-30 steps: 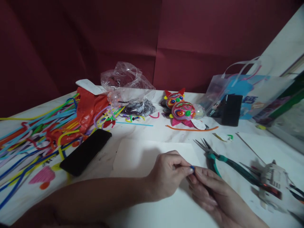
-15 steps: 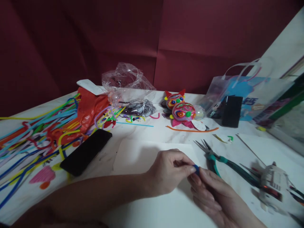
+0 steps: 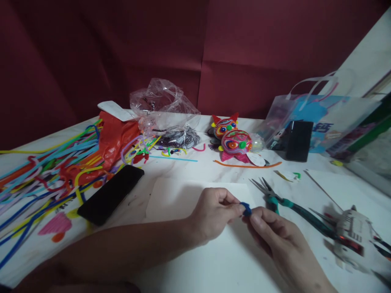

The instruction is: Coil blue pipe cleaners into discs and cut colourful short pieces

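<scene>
Blue piece [image 3: 246, 209], quantity one, between my left hand [image 3: 214, 213] and right hand [image 3: 275, 236], over the white sheet [image 3: 171, 199].
Both hands are clamped on it by the fingertips. Right of the sheet: one pair of pliers [image 3: 310, 219]; beyond: two decorated figures [image 3: 236, 142]; left: one black phone [image 3: 112, 195].

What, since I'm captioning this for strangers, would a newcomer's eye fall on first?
Probably the two bright, round figures with faces, towards the back of the table, right of centre. Next might come the tangle of colourful fuzzy stems spread over the left side. Nearer, the left hand and right hand meet at a small dark blue piece.
</scene>
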Available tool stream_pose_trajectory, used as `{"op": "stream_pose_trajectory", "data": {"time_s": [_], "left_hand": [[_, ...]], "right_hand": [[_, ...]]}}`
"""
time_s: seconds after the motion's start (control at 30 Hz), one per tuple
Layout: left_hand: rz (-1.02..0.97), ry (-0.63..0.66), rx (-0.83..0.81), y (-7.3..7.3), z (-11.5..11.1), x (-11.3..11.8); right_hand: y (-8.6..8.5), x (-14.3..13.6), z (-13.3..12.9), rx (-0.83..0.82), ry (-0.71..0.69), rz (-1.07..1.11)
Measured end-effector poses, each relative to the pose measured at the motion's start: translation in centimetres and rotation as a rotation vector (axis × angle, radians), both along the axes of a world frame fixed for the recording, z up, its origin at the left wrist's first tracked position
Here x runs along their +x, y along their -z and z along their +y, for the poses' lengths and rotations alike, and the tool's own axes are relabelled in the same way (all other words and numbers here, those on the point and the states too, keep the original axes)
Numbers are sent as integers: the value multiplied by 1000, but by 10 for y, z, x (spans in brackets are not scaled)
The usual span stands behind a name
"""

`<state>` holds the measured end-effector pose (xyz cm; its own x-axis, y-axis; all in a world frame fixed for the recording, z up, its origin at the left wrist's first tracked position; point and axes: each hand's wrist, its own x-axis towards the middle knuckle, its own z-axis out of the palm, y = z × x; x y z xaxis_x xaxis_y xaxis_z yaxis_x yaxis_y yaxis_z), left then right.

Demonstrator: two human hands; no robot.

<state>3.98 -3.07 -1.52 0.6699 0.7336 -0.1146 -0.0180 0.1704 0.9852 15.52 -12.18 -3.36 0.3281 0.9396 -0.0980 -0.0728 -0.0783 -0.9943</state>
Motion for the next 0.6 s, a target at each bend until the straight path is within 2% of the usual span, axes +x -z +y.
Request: {"op": "stream_pose_trajectory", "data": {"time_s": [0.17,0.33,0.47,0.6], "left_hand": [[16,55,-36,3,-5,1],[86,108,48,12,-4,-3],[141,157,64,15,-2,-5],[122,119,54,14,0,-3]], "right_hand": [[6,4,-1,106,39,-450],[1,9,-4,147,-57,-756],[-3,11,-4,169,-175,-843],[2,12,0,42,-149,-711]]}}
